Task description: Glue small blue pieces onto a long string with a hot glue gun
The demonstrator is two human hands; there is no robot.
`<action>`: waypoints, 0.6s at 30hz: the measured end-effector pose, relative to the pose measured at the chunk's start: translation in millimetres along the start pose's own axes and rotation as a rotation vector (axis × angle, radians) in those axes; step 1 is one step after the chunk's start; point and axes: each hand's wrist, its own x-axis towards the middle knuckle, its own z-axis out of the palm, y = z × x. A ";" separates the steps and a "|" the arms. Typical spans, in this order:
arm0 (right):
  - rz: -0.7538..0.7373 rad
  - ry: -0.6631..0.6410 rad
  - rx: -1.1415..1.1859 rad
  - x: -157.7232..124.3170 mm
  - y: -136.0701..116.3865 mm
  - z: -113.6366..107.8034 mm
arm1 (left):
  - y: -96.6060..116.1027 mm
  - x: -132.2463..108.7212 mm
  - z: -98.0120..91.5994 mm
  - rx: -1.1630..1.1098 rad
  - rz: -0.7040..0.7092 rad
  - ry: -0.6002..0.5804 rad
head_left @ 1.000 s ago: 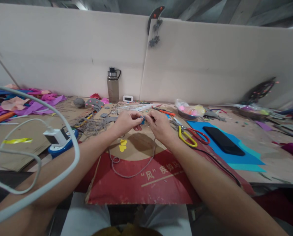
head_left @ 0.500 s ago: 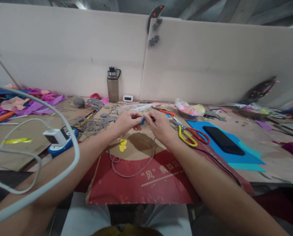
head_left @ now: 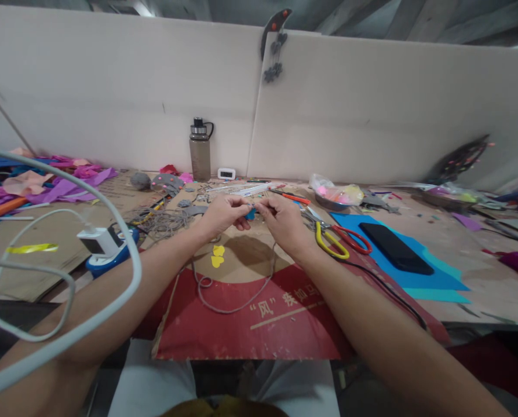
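Note:
Both hands meet above the middle of the cardboard sheet, fingertips almost touching. A small blue piece, perhaps paper or felt, is pinched in my left hand. My right hand is closed in a pinch at the piece's right edge. From beneath the right hand a thin grey cord hangs down and curves in a loop across the red print. The tips of the right fingers are too small to see clearly. Two small yellow cut-outs lie below the left hand.
Scissors with yellow and red handles lie right of my right forearm. Beyond them a black phone rests on blue sheets. A white charging cable arcs across the left foreground. A bottle stands at the back.
The blue piece has turned slightly and shows a little more below the fingertips. Both hands stay in nearly the same place.

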 end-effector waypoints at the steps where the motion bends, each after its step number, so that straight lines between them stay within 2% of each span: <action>1: 0.001 -0.001 -0.001 0.0 -0.2 0.1 | -0.1 0.0 0.1 -0.002 0.001 0.003; 13: 0.034 0.088 -0.059 -1.6 -1.1 8.8 | -4.6 0.7 0.7 -0.012 0.027 -0.002; 18: 0.074 0.095 -0.009 -1.5 0.0 8.2 | -1.7 1.7 -0.4 -0.073 -0.007 -0.062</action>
